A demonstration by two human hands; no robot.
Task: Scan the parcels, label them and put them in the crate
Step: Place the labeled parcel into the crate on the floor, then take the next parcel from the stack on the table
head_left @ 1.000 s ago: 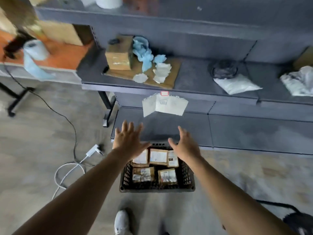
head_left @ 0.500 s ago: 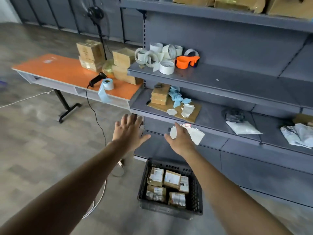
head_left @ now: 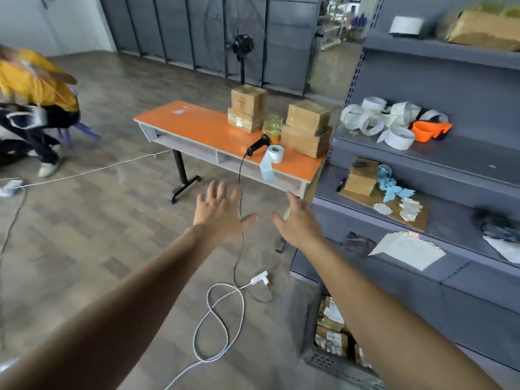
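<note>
left hand (head_left: 218, 211) fingers spread, empty | right hand (head_left: 299, 222) flat, empty (both mid-air) | crate (head_left: 332, 361) holds parcels (head_left: 332, 327)

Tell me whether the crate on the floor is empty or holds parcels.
Holds parcels. Several labelled brown parcels lie inside the black crate, though the right arm hides part of it.

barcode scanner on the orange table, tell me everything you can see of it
The barcode scanner is a black handheld unit, plastic by its look, lying near the front edge of the orange table. Its head points toward the cardboard boxes; its black cable leaves the handle end, drops over the edge and runs to the floor. A blue label roll stands just beside it. Nothing grips it.
</note>
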